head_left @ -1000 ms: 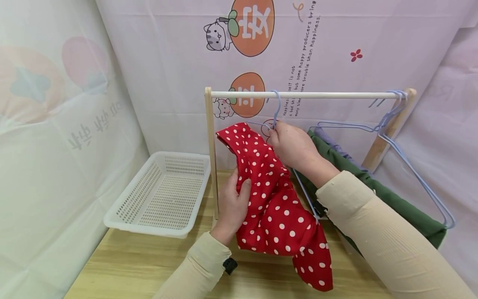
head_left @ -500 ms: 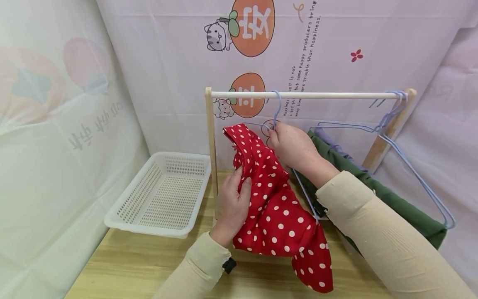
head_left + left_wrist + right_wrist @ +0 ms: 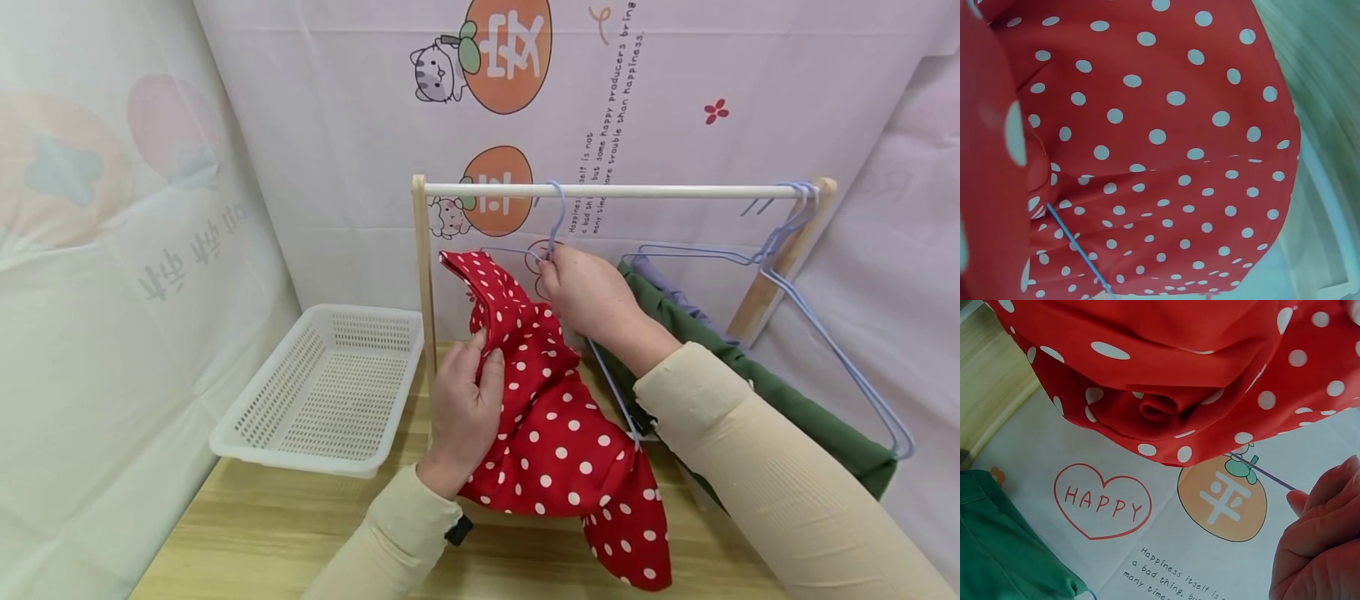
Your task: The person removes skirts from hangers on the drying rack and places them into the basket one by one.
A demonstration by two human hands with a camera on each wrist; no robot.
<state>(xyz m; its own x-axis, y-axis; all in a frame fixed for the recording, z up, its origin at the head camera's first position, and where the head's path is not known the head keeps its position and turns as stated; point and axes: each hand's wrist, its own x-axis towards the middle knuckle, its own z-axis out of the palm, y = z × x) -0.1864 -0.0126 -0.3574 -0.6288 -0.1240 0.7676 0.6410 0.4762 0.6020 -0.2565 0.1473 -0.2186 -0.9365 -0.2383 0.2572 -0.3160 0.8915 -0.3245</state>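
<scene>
A red garment with white polka dots (image 3: pixel 558 437) hangs partly on a pale blue wire hanger (image 3: pixel 560 208), whose hook sits over the rail. My right hand (image 3: pixel 592 292) pinches the hanger's neck just under the hook. With thumb and fingers, my left hand (image 3: pixel 461 408) grips the garment's left edge, below its raised upper band. One low end of the hanger comes out at the garment's right side. Dotted cloth (image 3: pixel 1166 119) fills the left wrist view, a bit of hanger wire (image 3: pixel 1077 245) beneath it. The left fingertips are partly hidden by cloth.
A white rail (image 3: pixel 667 192) spans a wooden stand on the wooden table (image 3: pixel 247 521). At its right end hang more blue hangers (image 3: pixel 780 229), a green garment (image 3: pixel 795 417) and a purple one (image 3: pixel 678 296). A white plastic basket (image 3: pixel 337 400) stands left of the stand.
My left hand has shifted slightly left and the garment's left side has spread with it. Its upper band dipped right, then came back left. My right hand stays at the hanger's neck.
</scene>
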